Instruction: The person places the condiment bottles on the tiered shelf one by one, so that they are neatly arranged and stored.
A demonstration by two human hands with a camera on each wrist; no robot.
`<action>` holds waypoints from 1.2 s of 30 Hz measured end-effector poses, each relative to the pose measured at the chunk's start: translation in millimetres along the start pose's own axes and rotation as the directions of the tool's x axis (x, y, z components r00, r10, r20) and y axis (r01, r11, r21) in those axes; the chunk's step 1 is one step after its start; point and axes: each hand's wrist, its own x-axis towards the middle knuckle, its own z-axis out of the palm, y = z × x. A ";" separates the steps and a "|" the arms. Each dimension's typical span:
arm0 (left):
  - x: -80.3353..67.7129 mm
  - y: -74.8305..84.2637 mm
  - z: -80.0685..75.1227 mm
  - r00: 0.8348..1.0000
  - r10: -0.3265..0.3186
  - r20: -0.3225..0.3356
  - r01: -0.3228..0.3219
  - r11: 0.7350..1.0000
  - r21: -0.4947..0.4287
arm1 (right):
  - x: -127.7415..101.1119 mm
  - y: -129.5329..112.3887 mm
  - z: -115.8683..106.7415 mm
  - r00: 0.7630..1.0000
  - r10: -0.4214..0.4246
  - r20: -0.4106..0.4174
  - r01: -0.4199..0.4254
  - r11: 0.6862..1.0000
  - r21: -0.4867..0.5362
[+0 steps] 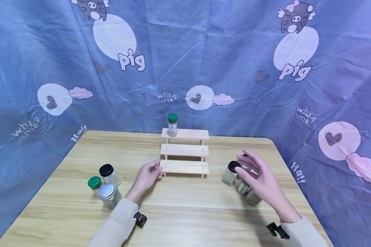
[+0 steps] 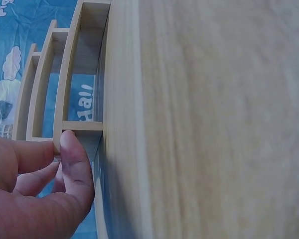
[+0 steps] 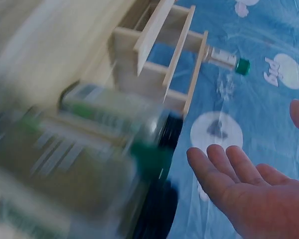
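A wooden three-step shelf stands mid-table, with a green-capped jar upright on the left of its top step. My left hand pinches the left end of the lowest step; in the left wrist view the thumb and a finger hold that end of the shelf. My right hand hovers open, fingers spread, just above a cluster of jars, beside a black-capped jar. In the right wrist view the palm is empty and the jars are blurred.
Three jars stand at front left: black-capped, green-capped and silver-capped. The wooden table ends at a blue printed cloth backdrop behind and at both sides.
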 end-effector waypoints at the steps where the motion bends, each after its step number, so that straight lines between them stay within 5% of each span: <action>1: 0.0 0.2 0.1 1.000 0.002 0.000 -0.002 1.000 0.001 | -5.4 1.5 -5.0 1.000 -0.009 -0.013 0.009 1.000 0.004; 9: 1.1 0.3 -0.6 1.000 0.016 -0.012 -0.016 1.000 0.027 | -48.0 14.4 -35.9 0.993 -0.032 -0.114 0.029 0.999 -0.027; 17: 2.0 -0.9 -0.6 1.000 0.017 -0.026 -0.016 1.000 0.026 | -75.0 32.9 -42.8 0.984 0.001 -0.178 0.002 1.000 0.015; 24: 0.1 -1.7 0.8 1.000 0.011 -0.017 -0.011 1.000 0.000 | -84.6 46.1 -38.9 0.982 0.083 -0.171 -0.100 0.990 -0.096; 36: -1.6 0.8 0.0 1.000 0.014 -0.016 -0.014 1.000 -0.008 | -86.1 64.1 -31.6 0.990 0.102 -0.097 -0.118 0.978 -0.170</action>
